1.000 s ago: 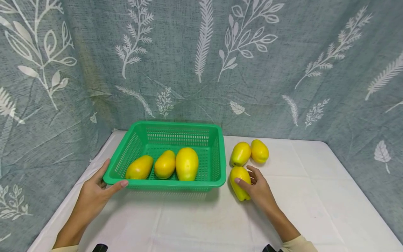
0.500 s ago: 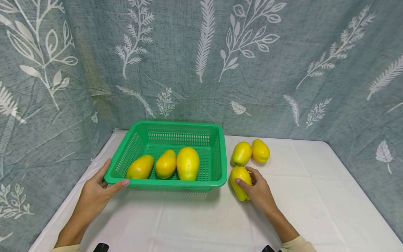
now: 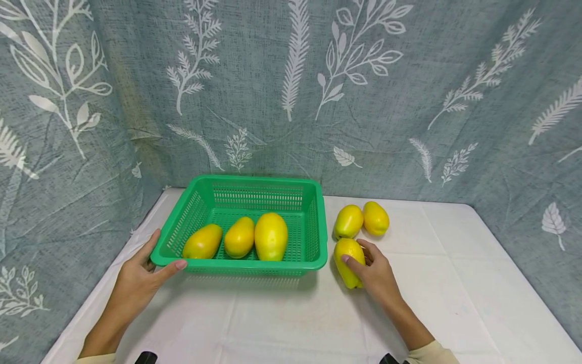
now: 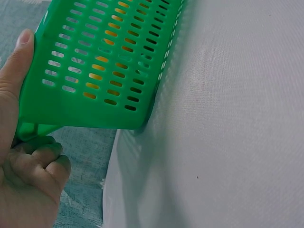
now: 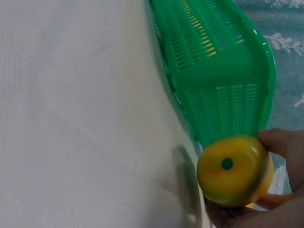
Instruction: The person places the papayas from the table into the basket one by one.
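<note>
At its near left corner, my left hand (image 3: 136, 283) grips the green plastic basket (image 3: 254, 267), thumb over the rim and fingers curled beneath it, as the left wrist view shows. Three smooth yellow mango-shaped fruits (image 3: 271, 237) lie in that basket. Right of it, my right hand (image 3: 378, 273) holds a yellow fruit with a lobed near end (image 3: 349, 260) between thumb and fingers. A dark green spot marks the end of this yellow fruit (image 5: 232, 178) in the right wrist view. The fingers' far side is partly hidden behind it.
Two more yellow fruits (image 3: 348, 221) lie side by side on the white cloth (image 3: 436, 293), just beyond my right hand. A grey-green curtain with white leaf prints (image 3: 254, 81) encloses the table's back and sides.
My right hand and the yellow fruit in it have shifted very slightly to the right and away from me. The left hand and basket stay where they were.
</note>
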